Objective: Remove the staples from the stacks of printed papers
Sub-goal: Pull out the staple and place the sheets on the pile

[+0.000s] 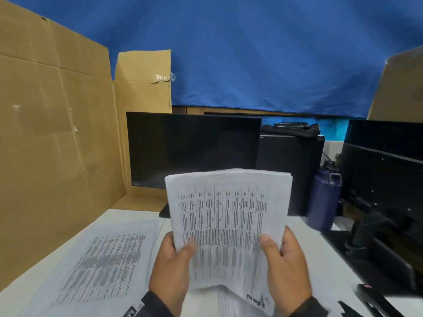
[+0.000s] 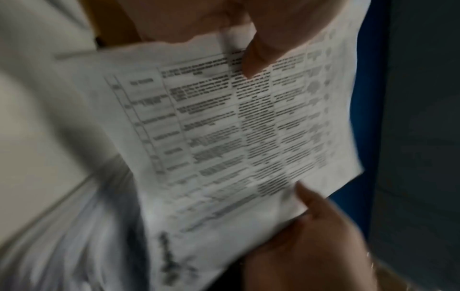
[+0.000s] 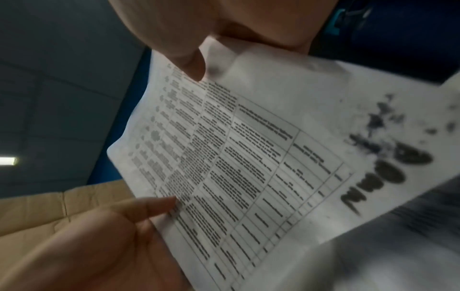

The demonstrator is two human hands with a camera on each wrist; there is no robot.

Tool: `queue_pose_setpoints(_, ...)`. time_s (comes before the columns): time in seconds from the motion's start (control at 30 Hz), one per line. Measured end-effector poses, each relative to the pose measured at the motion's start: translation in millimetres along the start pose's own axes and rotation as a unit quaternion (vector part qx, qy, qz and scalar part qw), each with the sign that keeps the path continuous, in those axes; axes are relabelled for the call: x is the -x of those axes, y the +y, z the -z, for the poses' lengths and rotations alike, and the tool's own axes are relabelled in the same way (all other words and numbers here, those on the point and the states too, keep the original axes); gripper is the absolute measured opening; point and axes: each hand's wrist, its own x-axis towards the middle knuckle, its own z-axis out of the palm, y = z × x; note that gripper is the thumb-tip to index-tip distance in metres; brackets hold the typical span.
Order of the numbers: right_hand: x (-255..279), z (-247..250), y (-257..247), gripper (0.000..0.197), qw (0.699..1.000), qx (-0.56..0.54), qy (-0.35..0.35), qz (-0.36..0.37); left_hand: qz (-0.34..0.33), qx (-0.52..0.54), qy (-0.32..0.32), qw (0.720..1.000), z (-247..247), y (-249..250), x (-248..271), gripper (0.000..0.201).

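Observation:
I hold a stack of printed papers (image 1: 229, 216) upright above the white desk, its table of text facing me. My left hand (image 1: 174, 264) grips its left edge, thumb on the front. My right hand (image 1: 283, 259) grips the right edge the same way. The left wrist view shows the sheet (image 2: 236, 128) with the left thumb at the top and the right hand (image 2: 311, 236) at the bottom. In the right wrist view the page (image 3: 248, 167) sits between the right thumb above and the left hand (image 3: 99, 236) below. No staple is visible.
More printed sheets (image 1: 103, 259) lie flat on the desk at the left. A dark monitor (image 1: 192, 147) stands behind, cardboard (image 1: 52, 122) to the left. A blue bottle (image 1: 324, 197) and black equipment (image 1: 384, 179) fill the right. A black tool (image 1: 375, 298) lies at the lower right.

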Motion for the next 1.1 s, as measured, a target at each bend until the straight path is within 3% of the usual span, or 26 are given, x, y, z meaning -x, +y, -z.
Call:
queue_pose_setpoints(0.13,17,-2,23,0.025,0.998,0.029,-0.007,-0.055,0.05,0.013,0.036,0.998,12,-20,-4,0.034)
queue_pose_setpoints(0.2,19,-1,25,0.024,0.998,0.019,-0.001,-0.058,0.047,0.01,0.034,0.998,13,-21,-2,0.031)
queue_pose_setpoints(0.33,12,1,25,0.029,0.998,-0.006,0.019,-0.066,0.032,0.026,0.019,0.999,14,-17,-1,0.045)
queue_pose_setpoints(0.53,9,-8,37,0.044,0.995,-0.026,-0.005,-0.1,0.058,-0.043,-0.021,0.997,16,-24,5,0.012)
queue_pose_setpoints(0.8,12,-14,32,0.033,0.994,0.024,-0.048,-0.099,0.075,-0.106,-0.047,0.99,20,-28,8,0.022)
queue_pose_setpoints(0.97,7,-12,27,0.028,0.99,0.029,-0.061,-0.121,0.082,-0.095,-0.052,0.991,26,-33,6,0.047)
queue_pose_setpoints(1.1,8,-13,32,0.028,0.99,0.031,-0.052,-0.126,0.094,-0.078,-0.036,0.992,33,-45,2,0.079)
